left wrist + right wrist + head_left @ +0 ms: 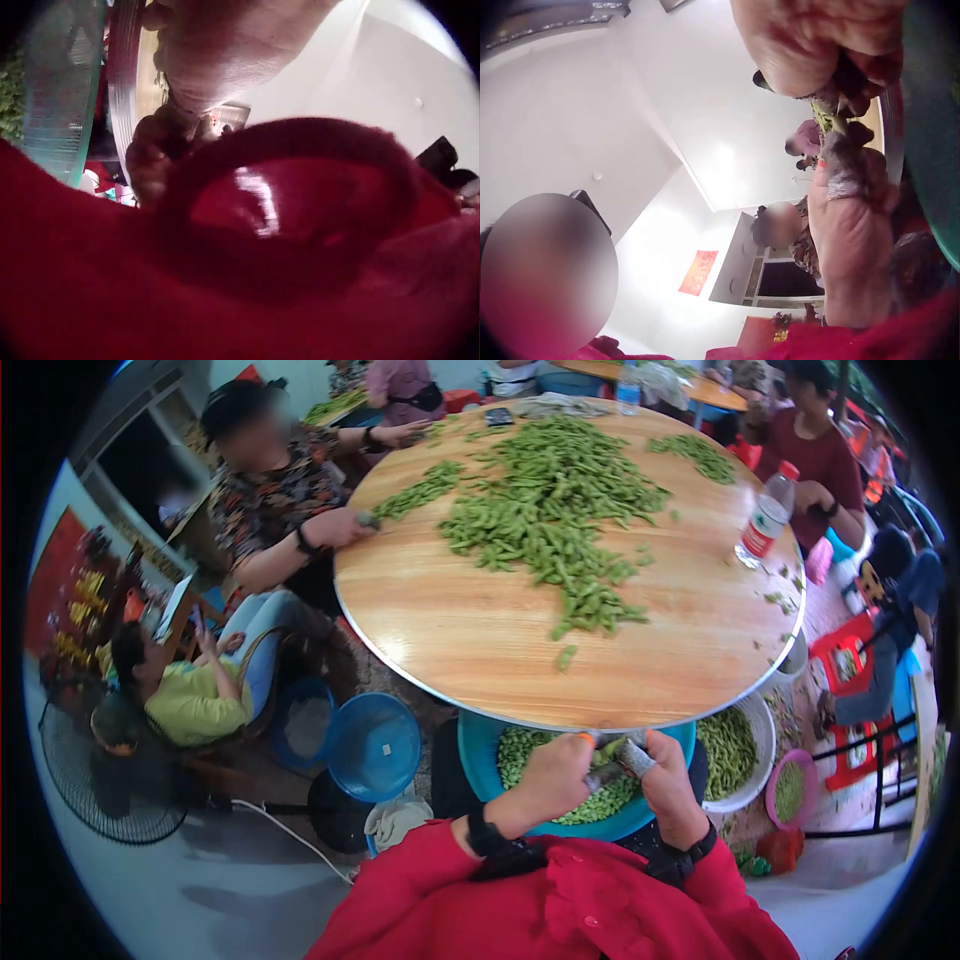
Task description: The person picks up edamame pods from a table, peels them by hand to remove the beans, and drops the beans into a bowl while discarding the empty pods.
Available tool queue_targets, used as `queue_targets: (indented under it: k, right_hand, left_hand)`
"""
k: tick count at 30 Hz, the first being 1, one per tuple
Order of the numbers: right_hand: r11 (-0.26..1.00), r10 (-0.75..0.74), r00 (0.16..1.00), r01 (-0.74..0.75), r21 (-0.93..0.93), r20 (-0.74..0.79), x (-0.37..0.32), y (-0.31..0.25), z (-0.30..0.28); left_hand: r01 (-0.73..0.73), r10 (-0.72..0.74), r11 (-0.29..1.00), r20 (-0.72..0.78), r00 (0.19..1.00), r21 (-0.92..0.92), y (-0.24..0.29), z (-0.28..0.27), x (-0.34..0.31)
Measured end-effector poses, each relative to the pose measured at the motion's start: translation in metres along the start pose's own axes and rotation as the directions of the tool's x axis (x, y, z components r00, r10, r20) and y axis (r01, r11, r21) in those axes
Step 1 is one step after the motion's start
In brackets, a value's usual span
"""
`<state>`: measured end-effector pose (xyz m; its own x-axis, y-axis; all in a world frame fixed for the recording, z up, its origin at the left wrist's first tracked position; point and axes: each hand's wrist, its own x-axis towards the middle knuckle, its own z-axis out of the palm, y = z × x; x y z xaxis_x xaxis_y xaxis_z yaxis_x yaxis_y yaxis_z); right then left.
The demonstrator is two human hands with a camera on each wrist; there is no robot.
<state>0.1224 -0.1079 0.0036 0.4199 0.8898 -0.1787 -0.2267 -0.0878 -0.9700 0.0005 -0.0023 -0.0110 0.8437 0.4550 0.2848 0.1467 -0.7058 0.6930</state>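
Close together over a teal basin, at the near edge of the round table, are my left hand and right hand. Green soybean pods are pinched between their fingers; in the right wrist view the pods show between both hands' fingertips. Grey wrapping covers some left fingers, and a silvery wrap sits on a right finger. Shelled green beans lie in the basin. In the left wrist view a red sleeve hides most of the scene.
A large heap of pods covers the middle of the wooden table. A water bottle stands at its right. A white basin of pods and a pink basin are right; blue tubs stand left. Other people sit around.
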Motion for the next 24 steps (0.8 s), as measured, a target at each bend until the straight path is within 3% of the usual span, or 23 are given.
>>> queue_targets:
  k: [2,6,12,15,18,21,23,24]
  right_hand:
    - [0.998,-0.035,0.999,0.035,-0.056,-0.004,0.003,0.005,0.0]
    - [0.994,-0.102,0.992,0.099,0.036,0.077,0.003,0.004,-0.001]
    - [0.983,-0.17,0.977,0.159,0.089,0.127,0.007,0.021,-0.003]
    - [0.96,-0.279,0.945,0.28,0.022,0.171,0.013,0.035,-0.01]
    - [0.958,-0.286,0.941,0.288,0.021,0.181,0.012,0.031,-0.007]
    - [0.966,-0.241,0.956,0.253,-0.05,0.168,0.01,0.02,-0.008]
    - [0.973,-0.195,0.977,0.203,-0.106,0.084,0.009,0.016,-0.003]
    - [0.975,-0.171,0.984,0.175,-0.134,0.039,0.007,0.015,-0.001]
  left_hand:
    - [-0.108,0.112,0.983,-0.022,0.993,0.145,0.0,0.001,0.002]
    - [-0.182,0.182,0.983,-0.016,0.983,-0.014,-0.014,0.005,0.001]
    - [-0.036,0.049,0.946,0.033,0.998,-0.324,-0.024,0.011,-0.007]
    - [0.148,-0.083,0.823,0.142,0.986,-0.549,-0.021,0.006,-0.006]
    - [0.224,-0.131,0.647,0.184,0.974,-0.729,-0.022,0.006,-0.006]
    - [0.257,-0.117,0.698,0.248,0.962,-0.668,-0.03,0.01,0.0]
    - [0.148,-0.1,0.949,0.178,0.979,-0.278,-0.013,-0.015,0.005]
    - [0.088,-0.079,0.995,0.15,0.985,-0.052,-0.006,-0.023,0.006]
